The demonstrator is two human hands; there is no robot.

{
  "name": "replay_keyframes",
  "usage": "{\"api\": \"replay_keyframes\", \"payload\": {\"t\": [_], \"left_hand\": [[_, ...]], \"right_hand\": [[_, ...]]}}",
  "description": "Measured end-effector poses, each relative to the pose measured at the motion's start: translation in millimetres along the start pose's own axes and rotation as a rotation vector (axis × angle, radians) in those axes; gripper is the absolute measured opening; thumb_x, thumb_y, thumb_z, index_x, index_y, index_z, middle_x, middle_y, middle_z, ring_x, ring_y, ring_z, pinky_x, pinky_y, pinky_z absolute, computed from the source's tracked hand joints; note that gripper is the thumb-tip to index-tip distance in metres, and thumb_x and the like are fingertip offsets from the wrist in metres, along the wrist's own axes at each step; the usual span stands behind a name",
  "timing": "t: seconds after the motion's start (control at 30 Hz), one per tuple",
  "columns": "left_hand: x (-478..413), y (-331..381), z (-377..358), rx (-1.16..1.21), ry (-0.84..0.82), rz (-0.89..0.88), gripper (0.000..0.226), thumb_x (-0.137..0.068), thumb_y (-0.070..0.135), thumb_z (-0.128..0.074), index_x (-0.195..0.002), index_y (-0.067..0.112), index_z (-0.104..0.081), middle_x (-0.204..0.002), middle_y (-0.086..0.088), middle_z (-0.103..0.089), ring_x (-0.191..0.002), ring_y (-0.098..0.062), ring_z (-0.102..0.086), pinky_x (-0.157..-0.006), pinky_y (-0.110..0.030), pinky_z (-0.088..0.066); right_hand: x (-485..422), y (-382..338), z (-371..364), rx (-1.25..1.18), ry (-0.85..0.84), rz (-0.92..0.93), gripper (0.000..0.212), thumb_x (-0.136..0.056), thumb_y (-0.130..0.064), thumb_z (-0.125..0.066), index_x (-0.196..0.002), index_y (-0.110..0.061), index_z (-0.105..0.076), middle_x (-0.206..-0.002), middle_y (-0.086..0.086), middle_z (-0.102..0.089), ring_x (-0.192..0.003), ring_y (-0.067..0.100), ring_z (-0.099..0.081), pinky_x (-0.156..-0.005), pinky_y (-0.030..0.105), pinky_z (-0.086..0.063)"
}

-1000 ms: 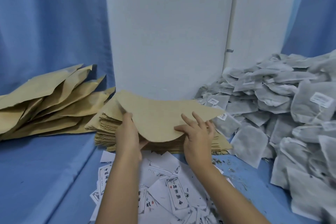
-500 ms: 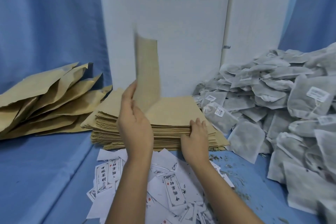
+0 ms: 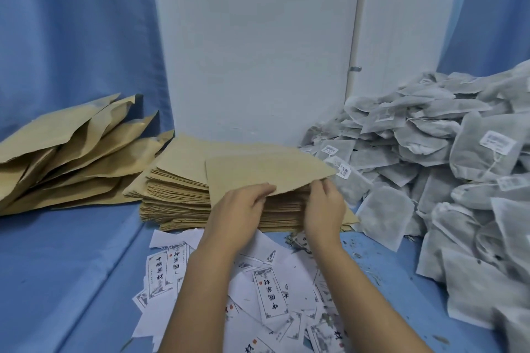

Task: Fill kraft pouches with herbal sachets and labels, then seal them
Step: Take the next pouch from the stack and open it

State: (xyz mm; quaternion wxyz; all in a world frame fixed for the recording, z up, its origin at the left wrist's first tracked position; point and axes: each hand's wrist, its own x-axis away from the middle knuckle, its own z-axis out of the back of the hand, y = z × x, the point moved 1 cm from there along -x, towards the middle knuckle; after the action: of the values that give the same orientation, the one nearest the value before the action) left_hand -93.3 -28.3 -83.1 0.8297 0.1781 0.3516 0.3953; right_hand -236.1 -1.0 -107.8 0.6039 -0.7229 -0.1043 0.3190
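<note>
Half a second ago the left hand held a pouch raised and nearly upright while the right hand lay on the front of the stack. Now that kraft pouch [image 3: 266, 175] has come down almost flat, just above the stack, and both hands are on its near edge.

Both forearms reach forward from the bottom of the view, side by side and close together. The left hand [image 3: 241, 209] grips the near edge, its fingers [image 3: 264, 189] curled over the top of the paper. The right hand [image 3: 324, 209] pinches the near right corner with bent fingers. Neither hand is spread open.

The pouch is thin, matte brown paper, flat and four-sided, with one pointed corner towards the sachets. Under it the stack [image 3: 177, 189] is a thick block of the same flat paper, its layered edges showing in front.

One pouch is in the two hands, over one stack. On the left, at least six puffed brown pouches [image 3: 71, 152] lean on each other in a fan. On the right is a heap of grey, mesh-like sachets [image 3: 444, 166], soft and square, some with small white tags, too many to count. White paper labels [image 3: 272, 289] printed in black lie scattered under the arms, also uncounted. All of it sits on a desk [image 3: 71, 266] covered in blue cloth, with a white panel [image 3: 258, 51] behind.
</note>
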Motion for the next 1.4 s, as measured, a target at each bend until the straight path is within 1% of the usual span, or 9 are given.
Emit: {"api": "replay_keyframes", "payload": {"t": [0.07,0.13,0.2,0.33,0.53,0.93,1.07,1.2,1.4], "left_hand": [[-2,1,-1,-0.02,0.0,0.01,0.028,-0.095,0.029,-0.054,-0.121,0.032,-0.064,-0.128,0.013,-0.06,-0.121,-0.009,-0.052,-0.1,-0.03,-0.042],[-4,3,-4,-0.043,0.014,0.012,0.027,-0.094,0.034,-0.055,-0.118,0.031,-0.066,-0.123,0.011,-0.064,-0.118,-0.011,-0.055,-0.096,-0.029,-0.043],[-4,2,-6,-0.037,0.009,0.02,0.026,-0.094,0.032,-0.055,-0.117,0.03,-0.067,-0.121,0.01,-0.065,-0.117,-0.011,-0.055,-0.095,-0.026,-0.042],[-6,-3,-9,0.079,-0.003,0.054,0.025,-0.094,0.022,-0.054,-0.114,0.027,-0.069,-0.121,0.008,-0.065,-0.116,-0.01,-0.055,-0.09,-0.016,-0.037],[-5,-4,-13,0.011,-0.023,0.068,0.025,-0.092,0.028,-0.058,-0.115,0.028,-0.068,-0.116,0.008,-0.068,-0.111,-0.012,-0.059,-0.095,-0.029,-0.044],[-8,-7,-16,0.029,-0.009,0.077,0.025,-0.095,0.021,-0.052,-0.113,0.026,-0.069,-0.12,0.009,-0.066,-0.114,-0.012,-0.056,-0.091,-0.022,-0.04],[-4,-4,-14,-0.086,0.024,0.029,0.026,-0.097,0.027,-0.047,-0.116,0.029,-0.065,-0.11,0.004,-0.069,-0.103,-0.019,-0.06,-0.082,-0.03,-0.046],[-1,4,-20,-0.284,0.061,-0.041,0.036,-0.093,0.019,-0.047,-0.126,0.025,-0.057,-0.121,0.006,-0.062,-0.111,-0.017,-0.054,-0.086,-0.03,-0.041],[-4,10,-22,-0.272,0.119,-0.038,0.026,-0.098,0.023,-0.043,-0.109,0.02,-0.067,-0.108,0.004,-0.064,-0.101,-0.018,-0.057,-0.082,-0.032,-0.043]], "right_hand": [[0,-6,-2,-0.269,-0.131,-0.253,0.025,-0.093,-0.011,-0.041,-0.074,-0.012,-0.056,-0.067,0.0,-0.064,-0.067,0.026,-0.061,-0.062,0.025,-0.049],[5,-7,-6,-0.455,-0.307,-0.461,0.02,-0.094,-0.005,-0.039,-0.092,0.0,-0.058,-0.084,0.013,-0.07,-0.069,0.025,-0.07,-0.066,0.029,-0.058],[8,-8,-8,-0.597,-0.401,-0.539,0.021,-0.091,0.002,-0.037,-0.096,0.005,-0.057,-0.089,0.018,-0.069,-0.072,0.026,-0.071,-0.068,0.031,-0.06],[10,-8,-4,-0.8,-0.483,-0.593,0.02,-0.085,0.008,-0.035,-0.08,0.002,-0.052,-0.075,0.016,-0.071,-0.07,0.026,-0.072,-0.062,0.031,-0.059],[14,-9,-5,-0.792,-0.468,-0.635,0.023,-0.084,0.012,-0.035,-0.076,0.003,-0.054,-0.067,0.015,-0.069,-0.063,0.025,-0.07,-0.067,0.031,-0.06],[13,-7,-4,-0.761,-0.465,-0.677,0.02,-0.085,0.01,-0.036,-0.083,0.005,-0.055,-0.07,0.015,-0.068,-0.062,0.023,-0.07,-0.068,0.03,-0.06],[13,-6,-5,-0.732,-0.466,-0.669,0.017,-0.085,0.011,-0.04,-0.082,0.004,-0.055,-0.076,0.017,-0.064,-0.063,0.022,-0.069,-0.065,0.028,-0.06],[17,-7,-7,-0.628,-0.48,-0.611,0.023,-0.082,0.017,-0.042,-0.07,0.004,-0.056,-0.066,0.014,-0.06,-0.061,0.019,-0.066,-0.065,0.028,-0.06],[17,-9,-12,-0.65,-0.423,-0.634,0.021,-0.087,0.014,-0.046,-0.074,0.003,-0.057,-0.059,0.009,-0.064,-0.058,0.016,-0.067,-0.058,0.024,-0.058]]}}
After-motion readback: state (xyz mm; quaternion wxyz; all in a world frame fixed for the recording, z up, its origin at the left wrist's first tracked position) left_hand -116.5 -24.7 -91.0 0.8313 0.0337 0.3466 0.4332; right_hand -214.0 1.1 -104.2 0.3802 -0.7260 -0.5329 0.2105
